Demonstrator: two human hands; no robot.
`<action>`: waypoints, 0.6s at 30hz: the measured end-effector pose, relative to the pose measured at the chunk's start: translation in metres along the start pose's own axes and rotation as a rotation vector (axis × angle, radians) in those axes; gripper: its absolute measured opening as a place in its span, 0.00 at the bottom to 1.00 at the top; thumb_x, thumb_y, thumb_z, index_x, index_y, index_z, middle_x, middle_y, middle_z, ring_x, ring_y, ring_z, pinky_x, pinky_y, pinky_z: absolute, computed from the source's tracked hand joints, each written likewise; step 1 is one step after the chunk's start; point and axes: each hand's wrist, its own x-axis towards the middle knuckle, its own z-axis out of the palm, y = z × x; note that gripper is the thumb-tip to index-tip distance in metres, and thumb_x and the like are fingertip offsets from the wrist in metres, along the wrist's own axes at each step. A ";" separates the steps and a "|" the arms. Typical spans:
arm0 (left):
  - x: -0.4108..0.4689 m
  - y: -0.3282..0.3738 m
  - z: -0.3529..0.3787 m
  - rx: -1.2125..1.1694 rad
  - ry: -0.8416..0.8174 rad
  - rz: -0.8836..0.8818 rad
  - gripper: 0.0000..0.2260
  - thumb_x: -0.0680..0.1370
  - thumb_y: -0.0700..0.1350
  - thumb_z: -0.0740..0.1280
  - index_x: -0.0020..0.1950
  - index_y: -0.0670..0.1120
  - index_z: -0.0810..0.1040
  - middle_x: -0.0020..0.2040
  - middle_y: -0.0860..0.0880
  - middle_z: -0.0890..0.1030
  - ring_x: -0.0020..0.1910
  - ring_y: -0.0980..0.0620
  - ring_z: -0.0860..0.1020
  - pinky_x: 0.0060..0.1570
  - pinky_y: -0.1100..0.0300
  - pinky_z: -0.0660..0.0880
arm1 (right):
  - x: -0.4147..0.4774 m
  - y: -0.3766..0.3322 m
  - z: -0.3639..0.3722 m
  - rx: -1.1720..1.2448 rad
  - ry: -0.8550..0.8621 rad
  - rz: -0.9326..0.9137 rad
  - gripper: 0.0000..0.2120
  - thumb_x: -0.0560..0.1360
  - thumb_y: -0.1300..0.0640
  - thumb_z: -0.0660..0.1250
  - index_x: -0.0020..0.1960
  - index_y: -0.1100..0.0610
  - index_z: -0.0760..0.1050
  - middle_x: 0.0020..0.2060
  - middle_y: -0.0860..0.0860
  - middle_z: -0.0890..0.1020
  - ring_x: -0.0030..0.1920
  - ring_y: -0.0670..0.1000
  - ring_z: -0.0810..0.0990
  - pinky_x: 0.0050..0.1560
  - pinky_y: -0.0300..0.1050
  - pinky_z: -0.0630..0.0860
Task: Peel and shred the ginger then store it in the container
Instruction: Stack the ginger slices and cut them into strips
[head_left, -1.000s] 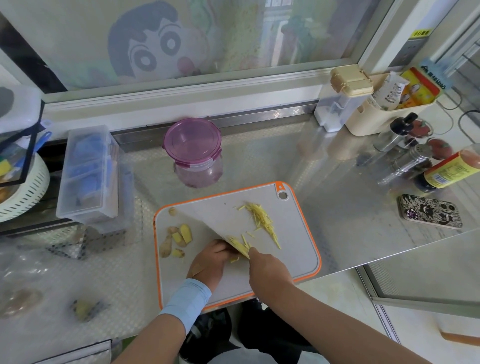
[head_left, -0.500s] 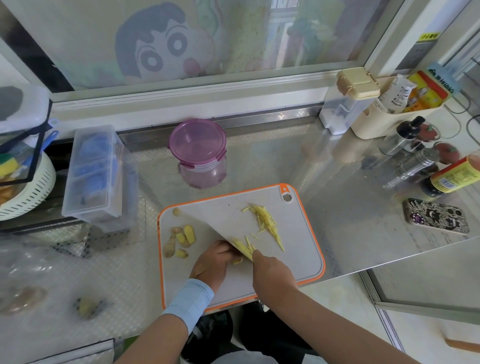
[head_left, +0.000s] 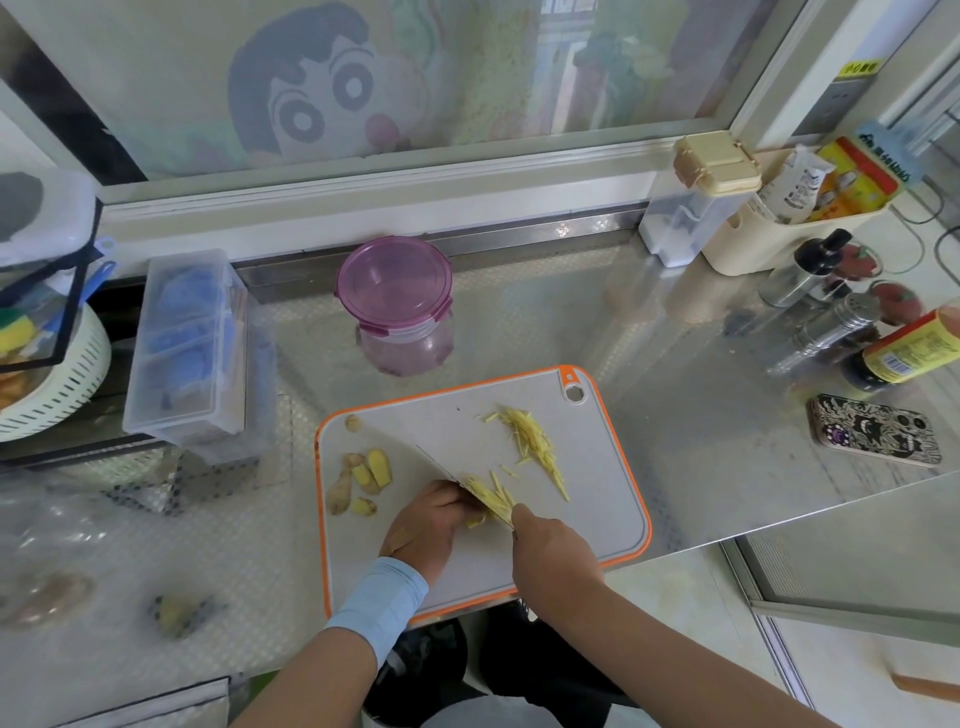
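The left hand's (head_left: 426, 525) curled fingers (head_left: 451, 500) pin the ginger slices (head_left: 491, 494); the knife (head_left: 441, 467) (gripped in the right hand (head_left: 556, 551)) lies just right of them, slanting toward the table's far left corner.

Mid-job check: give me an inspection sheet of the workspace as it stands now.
Surface: steel counter; cutting board at its front edge.
Job's things: ginger shreds piled on the board; ginger chunks at the board's left; purple-lidded container behind the board, lid on.
Clutter: clear box, phone, sauce bottle, shaker.
Hands: left hand holds ginger piece; right hand grips knife, blade on the piece.
Cables: cable far right, away from the board.
Surroundings: window with a cartoon behind the counter.
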 end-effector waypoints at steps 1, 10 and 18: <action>0.000 0.002 -0.001 0.012 0.003 0.031 0.12 0.74 0.45 0.62 0.47 0.51 0.86 0.53 0.59 0.79 0.56 0.73 0.71 0.58 0.75 0.66 | 0.002 -0.002 0.000 0.002 -0.003 -0.005 0.09 0.77 0.66 0.55 0.50 0.52 0.59 0.35 0.51 0.69 0.33 0.51 0.69 0.30 0.44 0.64; 0.006 -0.009 0.001 0.186 -0.104 0.106 0.20 0.66 0.24 0.70 0.49 0.44 0.85 0.51 0.47 0.82 0.53 0.55 0.75 0.58 0.82 0.54 | 0.008 -0.006 -0.002 0.026 0.007 -0.005 0.09 0.78 0.65 0.55 0.51 0.52 0.59 0.36 0.51 0.69 0.37 0.54 0.71 0.34 0.46 0.68; 0.001 -0.004 -0.001 -0.039 -0.002 0.034 0.11 0.75 0.40 0.64 0.47 0.50 0.86 0.53 0.60 0.79 0.56 0.68 0.74 0.59 0.72 0.68 | 0.002 -0.001 0.000 0.008 -0.013 0.020 0.09 0.77 0.65 0.56 0.49 0.52 0.60 0.36 0.52 0.72 0.32 0.51 0.70 0.29 0.45 0.67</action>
